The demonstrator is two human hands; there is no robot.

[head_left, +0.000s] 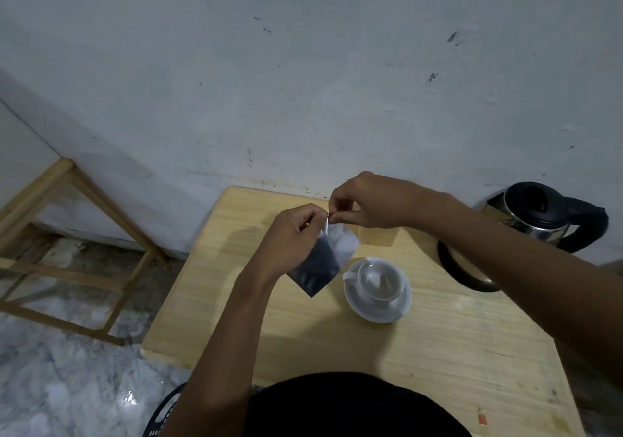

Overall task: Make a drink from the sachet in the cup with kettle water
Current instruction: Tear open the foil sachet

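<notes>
Sachet (322, 261), dark with a pale upper part, hung in the air above the wooden tabletop (421, 352), just left of the cup (380, 280) and tilted so one corner pointed down. Both hands were clamped on its top edge: the left hand (296, 231) pinched it from the left, the right hand (367, 200) pinched it from the right, fingertips almost meeting. The white cup stood upright on a white saucer (377, 308) near the middle of the tabletop, its handle to the left; whether anything was inside could not be told. At the far right, against the grey wall (303, 65), a steel kettle (542, 215) with a black lid and handle stood beside a round black base (451, 264), partly hidden by the right forearm. A bare wooden frame (67, 234) stood on the marble floor (50, 386) to the left
</notes>
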